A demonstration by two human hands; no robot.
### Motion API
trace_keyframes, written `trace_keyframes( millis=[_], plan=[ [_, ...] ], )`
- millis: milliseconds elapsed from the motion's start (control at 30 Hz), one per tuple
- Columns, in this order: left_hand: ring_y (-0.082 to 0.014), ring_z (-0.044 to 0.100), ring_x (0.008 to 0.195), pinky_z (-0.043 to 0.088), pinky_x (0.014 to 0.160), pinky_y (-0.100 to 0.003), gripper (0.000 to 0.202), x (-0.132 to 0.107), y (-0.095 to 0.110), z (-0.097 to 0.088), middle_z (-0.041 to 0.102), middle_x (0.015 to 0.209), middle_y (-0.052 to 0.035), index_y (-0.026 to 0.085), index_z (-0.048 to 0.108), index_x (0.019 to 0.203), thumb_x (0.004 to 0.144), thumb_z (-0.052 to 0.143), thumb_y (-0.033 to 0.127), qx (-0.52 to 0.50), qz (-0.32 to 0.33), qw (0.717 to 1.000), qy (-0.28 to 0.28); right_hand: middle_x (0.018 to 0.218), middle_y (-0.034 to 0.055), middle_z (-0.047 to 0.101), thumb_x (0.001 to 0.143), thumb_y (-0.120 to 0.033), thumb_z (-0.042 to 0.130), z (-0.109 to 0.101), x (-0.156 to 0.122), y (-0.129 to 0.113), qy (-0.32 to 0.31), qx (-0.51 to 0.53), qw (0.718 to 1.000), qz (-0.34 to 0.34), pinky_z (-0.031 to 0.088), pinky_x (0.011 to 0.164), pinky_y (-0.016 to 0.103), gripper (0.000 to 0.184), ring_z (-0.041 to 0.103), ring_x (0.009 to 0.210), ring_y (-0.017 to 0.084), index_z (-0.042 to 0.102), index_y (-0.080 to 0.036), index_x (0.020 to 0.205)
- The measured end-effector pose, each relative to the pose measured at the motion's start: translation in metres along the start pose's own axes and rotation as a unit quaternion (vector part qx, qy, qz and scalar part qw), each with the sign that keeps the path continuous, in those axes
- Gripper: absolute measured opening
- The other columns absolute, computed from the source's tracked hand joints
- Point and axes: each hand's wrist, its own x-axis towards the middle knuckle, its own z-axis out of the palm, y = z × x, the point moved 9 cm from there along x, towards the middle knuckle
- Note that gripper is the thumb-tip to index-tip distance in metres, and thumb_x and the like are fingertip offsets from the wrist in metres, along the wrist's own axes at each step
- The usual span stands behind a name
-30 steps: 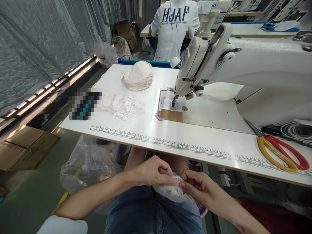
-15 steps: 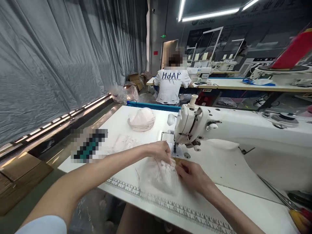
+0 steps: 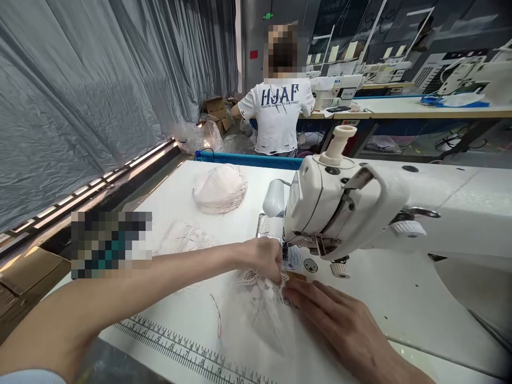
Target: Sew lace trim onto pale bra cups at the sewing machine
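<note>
A thin white lace-edged fabric piece [image 3: 256,325], with a reddish thread on it, lies on the white sewing table in front of the sewing machine [image 3: 340,208]. My left hand [image 3: 264,258] is closed on the lace edge, just in front and left of the needle and presser foot [image 3: 285,250]. Its fingertips are partly hidden behind the knuckles. My right hand [image 3: 340,320] lies low to the right, fingers stretched out together, their tips touching the lace edge. A small tan patch [image 3: 296,276] shows just beyond these fingertips.
A stack of pale fabric cups [image 3: 220,189] sits at the table's back left, with another lacy piece [image 3: 184,237] nearer. A printed ruler scale [image 3: 180,346] runs along the front edge. Ahead, a person in a white shirt [image 3: 282,114] sits facing away at another table.
The view has moved closer and tilted down. My right hand has gone from curled fingers to stretched fingers against the lace. My left hand stays closed by the needle.
</note>
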Motion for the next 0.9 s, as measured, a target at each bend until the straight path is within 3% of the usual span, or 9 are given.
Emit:
trace_keyframes(
  millis=[233, 600, 767, 900],
  plan=[
    [-0.0105, 0.046, 0.053, 0.031, 0.044, -0.021, 0.015, 0.005, 0.001, 0.000, 0.049, 0.051, 0.0030, 0.016, 0.057, 0.049, 0.057, 0.069, 0.020, 0.040, -0.001, 0.999, -0.001, 0.098, 0.0079, 0.074, 0.096, -0.008, 0.031, 0.004, -0.002, 0.000, -0.020, -0.038, 0.999, -0.011, 0.049, 0.048, 0.026, 0.038, 0.064, 0.061, 0.016, 0.068, -0.015, 0.099],
    [-0.0115, 0.049, 0.059, 0.039, 0.053, -0.023, 0.017, 0.001, 0.012, -0.004, 0.052, 0.058, 0.0036, 0.016, 0.059, 0.059, 0.065, 0.069, 0.028, 0.135, 0.010, 0.991, -0.024, 0.102, 0.0079, 0.073, 0.093, -0.005, 0.034, 0.003, -0.004, -0.002, -0.006, -0.066, 0.998, -0.017, 0.043, 0.048, 0.027, 0.037, 0.063, 0.063, 0.014, 0.069, -0.015, 0.097],
    [-0.0158, 0.055, 0.065, 0.040, 0.056, -0.025, 0.030, 0.003, 0.000, -0.028, 0.058, 0.061, 0.0018, 0.016, 0.056, 0.056, 0.061, 0.077, 0.038, 0.193, -0.011, 0.980, 0.058, 0.106, 0.0086, 0.072, 0.089, -0.006, 0.036, 0.007, -0.007, -0.001, -0.016, -0.042, 0.999, 0.005, 0.042, 0.050, 0.028, 0.035, 0.065, 0.068, 0.017, 0.068, -0.014, 0.101],
    [-0.0204, 0.059, 0.078, 0.042, 0.062, -0.029, 0.009, -0.020, -0.011, -0.048, 0.064, 0.084, -0.0067, 0.014, 0.063, 0.084, 0.083, 0.057, 0.021, 0.222, -0.031, 0.951, 0.214, 0.111, 0.0067, 0.071, 0.087, -0.006, 0.039, 0.010, -0.008, 0.002, -0.022, -0.032, 0.999, 0.025, 0.044, 0.054, 0.029, 0.034, 0.068, 0.080, 0.019, 0.067, -0.015, 0.104]
  ],
)
